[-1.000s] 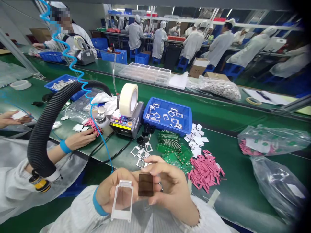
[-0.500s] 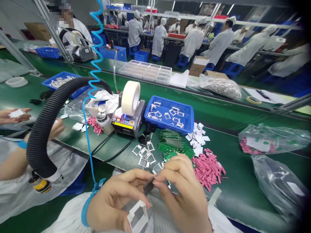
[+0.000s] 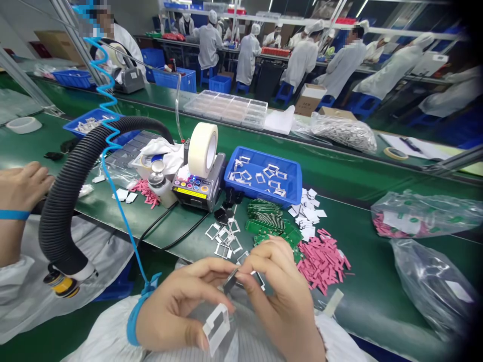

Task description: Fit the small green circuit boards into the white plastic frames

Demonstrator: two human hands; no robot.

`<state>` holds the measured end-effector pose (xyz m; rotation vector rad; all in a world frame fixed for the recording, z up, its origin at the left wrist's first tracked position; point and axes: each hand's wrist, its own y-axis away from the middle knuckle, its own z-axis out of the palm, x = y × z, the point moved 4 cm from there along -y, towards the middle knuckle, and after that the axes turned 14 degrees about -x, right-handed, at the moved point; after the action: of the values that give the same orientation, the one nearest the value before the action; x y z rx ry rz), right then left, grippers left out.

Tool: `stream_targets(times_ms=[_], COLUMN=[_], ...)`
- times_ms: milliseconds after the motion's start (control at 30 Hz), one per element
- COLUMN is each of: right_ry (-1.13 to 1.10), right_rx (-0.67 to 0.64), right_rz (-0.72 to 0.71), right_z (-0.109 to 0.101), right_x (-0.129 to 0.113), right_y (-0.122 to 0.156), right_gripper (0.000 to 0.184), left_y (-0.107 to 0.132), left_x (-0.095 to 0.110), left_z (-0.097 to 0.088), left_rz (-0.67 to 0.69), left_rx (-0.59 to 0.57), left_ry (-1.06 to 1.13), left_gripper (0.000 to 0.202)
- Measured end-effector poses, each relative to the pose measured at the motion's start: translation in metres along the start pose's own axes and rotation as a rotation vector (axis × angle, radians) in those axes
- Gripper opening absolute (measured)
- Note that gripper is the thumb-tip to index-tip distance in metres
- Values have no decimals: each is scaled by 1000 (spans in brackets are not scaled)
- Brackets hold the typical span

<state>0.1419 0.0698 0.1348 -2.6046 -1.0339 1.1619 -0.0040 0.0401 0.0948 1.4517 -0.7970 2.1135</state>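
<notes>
My left hand [image 3: 177, 309] is closed on a white plastic frame [image 3: 216, 328], held low between thumb and lower fingers, while its index finger reaches up to a small dark glass piece [image 3: 230, 281]. My right hand [image 3: 279, 296] pinches that dark piece edge-on from the right. Both hands are close to my body, in front of the green bench edge. Loose white frames [image 3: 223, 236] lie on the bench just beyond my fingers.
Green circuit boards [image 3: 269, 223], pink strips [image 3: 322, 259] and white squares [image 3: 307, 213] lie ahead. A blue bin [image 3: 292, 176], a tape dispenser [image 3: 202, 173], a black hose [image 3: 71, 191] and plastic bags [image 3: 426, 216] surround them. A neighbour's hand [image 3: 20, 186] rests at left.
The dark piece went from facing the camera beside the frame to edge-on between both hands. The white frame dropped lower in my left hand. The neighbour's hands shifted at left.
</notes>
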Motion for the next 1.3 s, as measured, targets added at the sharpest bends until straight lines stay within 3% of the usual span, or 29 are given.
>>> stream_targets(times_ms=[233,367,467,567,667,733,800,933,1133,1300], right_ry=[-59,-119,-197,17,243,221,102,-23,39,135], right_rx=[-114,-216,-358,-535,-572,-537,-427,-195,-124,-74], right_rz=[0,-49,-12,121,199,196,143,-48,-159,-250], right_z=[18,24,39,72,93,85,60,8,4,-20], right_x=[10,9,23,54,76,76,66,36,28,35], right_y=[-8,-3,9,24,32,30,23,6,2,0], right_gripper=[12,10,11,13,18,14,11,46,27,27], left_y=[5,7,11,16,15,12,7,-4,-13,-13], left_x=[-13,-28,-35,-38,-37,-35,-32,-23,-18,-35], left_z=[-9,-19,-29,-35,-29,-22,-16,-5,1,-1], left_rz=[-66,-73,17,69,65,49,28,-15,-76,-232], left_rx=[95,269,368,390,306,254,221,167,147,80], left_ry=[103,426,599,693,766,802,815,771,727,826], left_gripper=[32,35,30,31,33,32,30,27,29,33])
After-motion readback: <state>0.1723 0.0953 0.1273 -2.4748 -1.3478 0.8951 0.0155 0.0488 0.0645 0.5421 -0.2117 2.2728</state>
